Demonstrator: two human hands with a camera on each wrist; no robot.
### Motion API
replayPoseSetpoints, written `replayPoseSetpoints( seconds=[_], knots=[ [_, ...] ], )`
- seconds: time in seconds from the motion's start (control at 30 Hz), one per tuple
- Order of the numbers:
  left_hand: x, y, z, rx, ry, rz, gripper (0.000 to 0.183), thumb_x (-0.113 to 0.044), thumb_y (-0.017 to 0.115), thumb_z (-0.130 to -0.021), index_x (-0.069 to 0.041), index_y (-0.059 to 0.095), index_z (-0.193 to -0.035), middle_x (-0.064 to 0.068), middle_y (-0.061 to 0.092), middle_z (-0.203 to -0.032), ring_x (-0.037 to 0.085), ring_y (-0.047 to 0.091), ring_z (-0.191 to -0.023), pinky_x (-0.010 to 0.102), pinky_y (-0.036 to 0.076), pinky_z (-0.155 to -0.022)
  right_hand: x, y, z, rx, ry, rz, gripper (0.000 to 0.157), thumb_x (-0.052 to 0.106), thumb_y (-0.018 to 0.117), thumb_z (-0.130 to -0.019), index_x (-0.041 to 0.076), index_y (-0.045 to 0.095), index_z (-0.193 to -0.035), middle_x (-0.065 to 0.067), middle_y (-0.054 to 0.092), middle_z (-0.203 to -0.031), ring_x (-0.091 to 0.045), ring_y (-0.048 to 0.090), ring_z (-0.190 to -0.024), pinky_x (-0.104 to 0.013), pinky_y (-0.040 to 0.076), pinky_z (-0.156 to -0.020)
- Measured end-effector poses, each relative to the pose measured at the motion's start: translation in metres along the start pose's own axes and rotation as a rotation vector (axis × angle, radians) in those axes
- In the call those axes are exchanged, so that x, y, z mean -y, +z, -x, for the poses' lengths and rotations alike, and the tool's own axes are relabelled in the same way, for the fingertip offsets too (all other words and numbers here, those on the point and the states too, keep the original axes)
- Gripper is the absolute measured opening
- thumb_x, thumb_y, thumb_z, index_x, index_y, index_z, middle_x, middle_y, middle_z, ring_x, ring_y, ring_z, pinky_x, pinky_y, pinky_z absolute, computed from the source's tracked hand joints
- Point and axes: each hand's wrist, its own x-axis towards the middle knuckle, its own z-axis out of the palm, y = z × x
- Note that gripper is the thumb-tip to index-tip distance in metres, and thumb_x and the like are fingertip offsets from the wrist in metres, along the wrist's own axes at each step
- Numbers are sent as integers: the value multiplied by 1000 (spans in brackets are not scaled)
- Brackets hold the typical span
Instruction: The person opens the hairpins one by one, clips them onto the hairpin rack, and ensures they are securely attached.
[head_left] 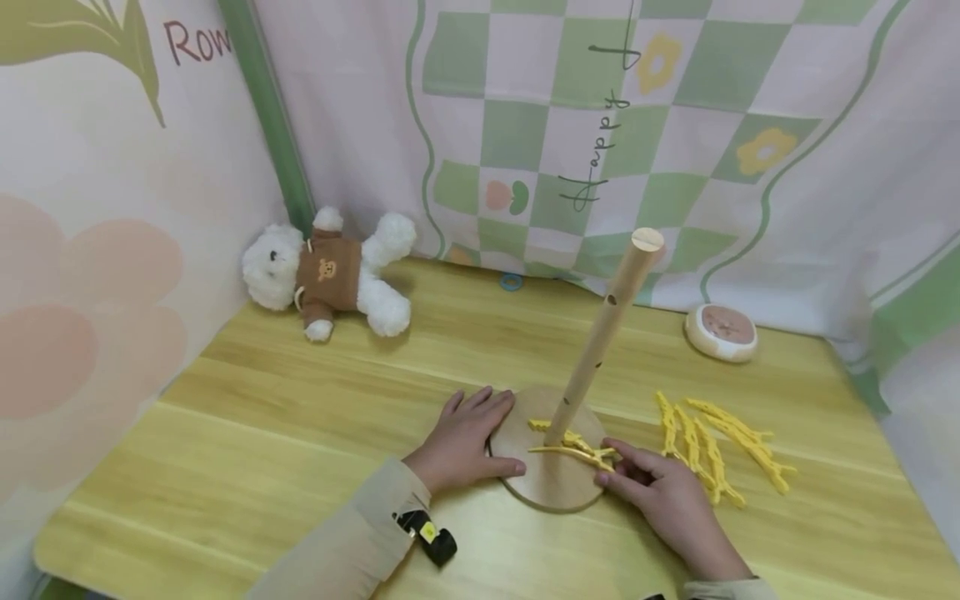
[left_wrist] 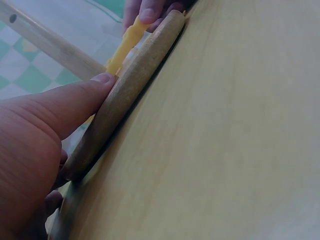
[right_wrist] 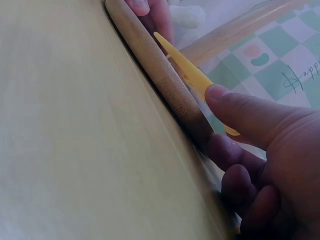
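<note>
A round wooden base point(head_left: 536, 483) carries an upright wooden pole point(head_left: 611, 317) with small holes along it. My left hand point(head_left: 468, 442) rests on the base's left edge, fingers spread and thumb over the top. Between thumb and fingers, my right hand point(head_left: 667, 500) pinches the forked end of a yellow branch-shaped plastic piece point(head_left: 566, 451) at the base's right edge. This piece lies across the front of the pole, low over the disc. Another yellow branch piece point(head_left: 538, 425) shows partly behind the pole's foot. In the right wrist view, the pinched piece point(right_wrist: 182, 62) slants above the rim.
Several more yellow branch pieces point(head_left: 712, 450) lie to the right of the base. A white plush toy in a brown shirt point(head_left: 333, 271) lies at the back left. Near the curtain are a blue ring point(head_left: 511, 282) and a rounded white-and-pink device point(head_left: 722, 332).
</note>
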Motion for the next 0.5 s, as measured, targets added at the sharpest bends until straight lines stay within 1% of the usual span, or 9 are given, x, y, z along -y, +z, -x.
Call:
replayPoseSetpoints(
  seconds=[0.17,0.3,0.5],
  knots=[
    [-1,0,0,1,1,5,98,-65,68,-85,-13,29,-159,0,30,-163,24,17,-153,52,4,-123,0,0,1,-5,0,1,49,35,81,-84,12,72,-126,11,65,-83,-4,53,-69,-24,46,-62],
    [-1,-1,0,-6,6,10,98,-65,68,-85,-12,30,-159,1,30,-163,25,18,-153,53,4,-123,1,0,1,-15,-16,-1,49,34,81,-84,12,72,-126,11,65,-82,-4,53,-69,-24,46,-62],
    [2,1,-1,-4,2,7,98,-66,67,-85,-14,29,-159,-1,30,-163,24,17,-153,52,3,-123,0,0,0,-18,-23,-6,48,33,81,-85,11,72,-127,11,65,-83,-3,54,-69,-24,46,-63]
  ],
)
